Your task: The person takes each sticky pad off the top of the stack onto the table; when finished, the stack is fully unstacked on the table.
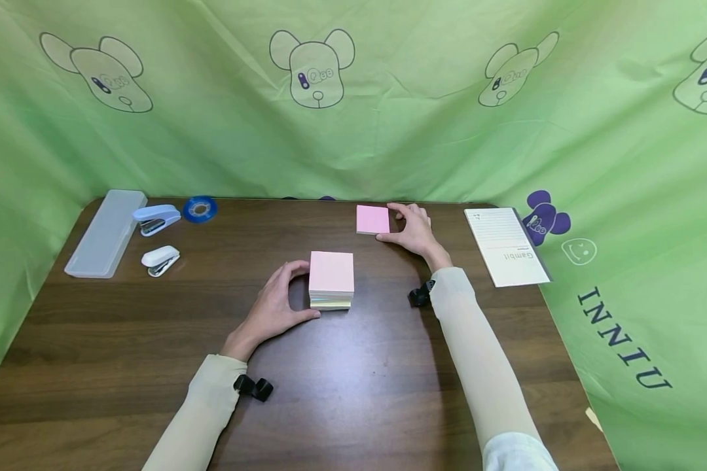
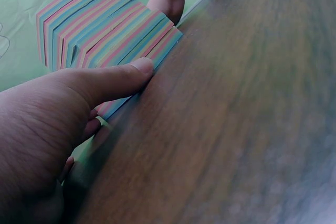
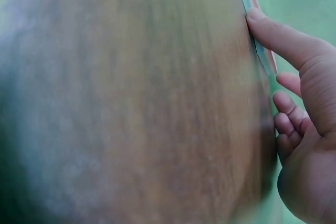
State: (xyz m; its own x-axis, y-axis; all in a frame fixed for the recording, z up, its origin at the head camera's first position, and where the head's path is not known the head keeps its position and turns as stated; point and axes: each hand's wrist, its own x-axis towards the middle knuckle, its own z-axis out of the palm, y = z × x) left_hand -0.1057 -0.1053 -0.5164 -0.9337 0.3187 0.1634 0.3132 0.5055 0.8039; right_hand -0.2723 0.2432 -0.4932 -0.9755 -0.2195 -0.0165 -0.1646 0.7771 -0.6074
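On the dark wooden table point(image 1: 353, 392), my left hand point(image 1: 273, 307) is gripping one thick sticky-note block point(image 1: 331, 280) at centre; my right hand point(image 1: 412, 229) is pinching one thin pink pad point(image 1: 372, 219) farther back, near two staplers point(image 1: 156, 219).

Both my arms are covered in snug, pale beige sleeves that run from above the elbow down to the wrists, smooth and plain, with no print or seam that I can make out. A small black clip-like device is strapped at each wrist, where the sleeve ends. Near my right elbow the beige gives way to a lighter, whitish cloth bunched above it. My left hand point(image 1: 273, 307) and my right hand point(image 1: 414, 230) are bare: no gloves, rings or watch.
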